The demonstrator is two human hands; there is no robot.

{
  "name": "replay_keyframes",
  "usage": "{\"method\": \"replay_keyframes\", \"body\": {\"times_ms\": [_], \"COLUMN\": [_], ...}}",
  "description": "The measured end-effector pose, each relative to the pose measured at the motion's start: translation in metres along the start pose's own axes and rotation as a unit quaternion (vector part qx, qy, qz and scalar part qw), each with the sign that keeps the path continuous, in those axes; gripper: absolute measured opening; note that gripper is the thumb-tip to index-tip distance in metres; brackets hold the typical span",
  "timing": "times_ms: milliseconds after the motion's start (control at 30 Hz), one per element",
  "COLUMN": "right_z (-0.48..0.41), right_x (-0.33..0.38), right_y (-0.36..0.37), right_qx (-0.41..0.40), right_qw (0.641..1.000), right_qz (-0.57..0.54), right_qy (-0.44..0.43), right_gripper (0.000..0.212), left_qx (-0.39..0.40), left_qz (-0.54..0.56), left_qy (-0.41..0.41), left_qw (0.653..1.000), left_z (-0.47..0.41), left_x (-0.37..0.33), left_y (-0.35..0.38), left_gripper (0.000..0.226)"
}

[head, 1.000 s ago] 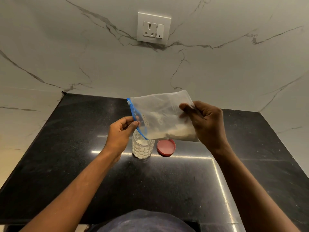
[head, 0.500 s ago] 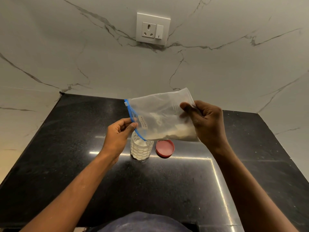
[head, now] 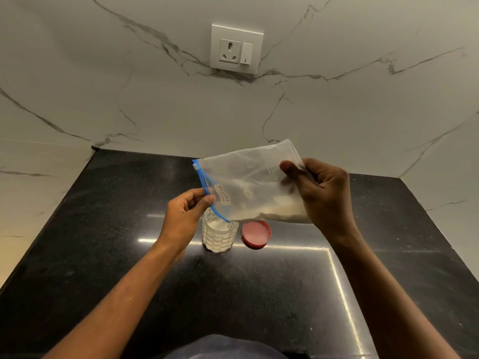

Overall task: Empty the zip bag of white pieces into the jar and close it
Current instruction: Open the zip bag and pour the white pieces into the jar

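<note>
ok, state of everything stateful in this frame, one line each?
zip bag: held in the air, tilted, blue zip end low over the jar, white contents left inside
jar: upright, uncapped, nearly full of white
red lid: off, lying on the counter right of the jar
left hand: fingers pinching the zip edge
right hand: gripping the bag's bottom end
wall switch: position unclear
</note>
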State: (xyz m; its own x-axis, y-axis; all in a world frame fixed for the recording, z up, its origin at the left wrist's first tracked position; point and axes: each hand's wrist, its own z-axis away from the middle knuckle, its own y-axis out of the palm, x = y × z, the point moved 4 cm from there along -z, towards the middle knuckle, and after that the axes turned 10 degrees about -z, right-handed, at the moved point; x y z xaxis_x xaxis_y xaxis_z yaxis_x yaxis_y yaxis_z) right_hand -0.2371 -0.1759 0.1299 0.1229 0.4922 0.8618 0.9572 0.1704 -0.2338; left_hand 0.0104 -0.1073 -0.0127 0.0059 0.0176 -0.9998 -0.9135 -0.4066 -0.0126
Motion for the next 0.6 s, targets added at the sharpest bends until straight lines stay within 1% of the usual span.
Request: {"method": "replay_keyframes", "body": {"times_ms": [100,400,500,600], "right_z": [0.000,0.001,-0.002,-0.004], "right_x": [0.001,0.008,0.010,0.010], "right_y": [0.000,0.004,0.006,0.007], "right_qx": [-0.002,-0.015,-0.023,-0.014], "right_qw": [1.000,1.000,0.999,0.999], "right_qz": [-0.001,0.003,0.010,0.032], "right_qy": [0.000,-0.023,-0.031,-0.034], "right_gripper": [0.025,0.015,0.017,0.023], "left_qx": [0.000,-0.001,-0.003,-0.008], "left_qz": [0.003,0.003,0.005,0.009], "left_qy": [-0.003,-0.005,-0.001,-0.002], "left_qw": [1.000,1.000,1.000,1.000], "left_z": [0.000,0.002,0.001,0.001], "left_x": [0.000,0.000,-0.001,0.000], "left_y": [0.000,0.001,0.003,0.003], "left_gripper": [0.021,0.021,0.022,0.022]}}
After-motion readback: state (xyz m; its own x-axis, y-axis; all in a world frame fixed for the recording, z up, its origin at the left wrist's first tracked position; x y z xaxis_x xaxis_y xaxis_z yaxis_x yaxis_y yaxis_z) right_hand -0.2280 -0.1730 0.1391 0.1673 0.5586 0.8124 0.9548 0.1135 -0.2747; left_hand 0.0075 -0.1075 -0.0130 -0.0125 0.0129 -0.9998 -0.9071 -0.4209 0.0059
